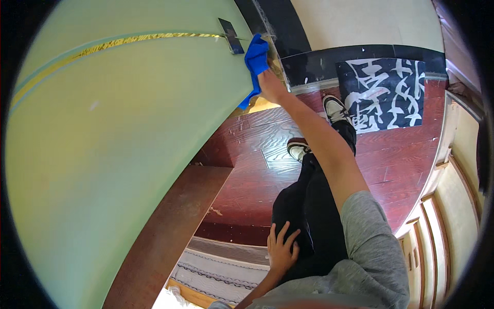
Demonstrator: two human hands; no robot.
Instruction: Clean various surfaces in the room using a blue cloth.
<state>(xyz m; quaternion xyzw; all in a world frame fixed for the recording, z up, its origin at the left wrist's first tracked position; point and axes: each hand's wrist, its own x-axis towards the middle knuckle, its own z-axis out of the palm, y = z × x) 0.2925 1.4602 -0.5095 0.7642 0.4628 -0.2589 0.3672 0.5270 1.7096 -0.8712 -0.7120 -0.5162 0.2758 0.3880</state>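
A pale green door (128,113) with a gold strip (123,40) across it takes up the left side. My right arm stretches forward, and my right hand (271,86) is closed on a blue cloth (256,55) at the door's far edge. Part of the cloth hangs below the hand along that edge. Just left of it, a dark handle plate (231,37) sits on the door. My fingertips and the inside of the grip are hidden. My left hand (282,249) lies with spread fingers on the leg of my black trousers (321,221), holding nothing.
My shoes (335,109) stand on a red-brown wood floor (247,180). A black sheet with white brush strokes (383,95) lies on the floor at right. A brown wooden board (170,232) runs below the door's near edge. Pale framed panels (437,232) line the right.
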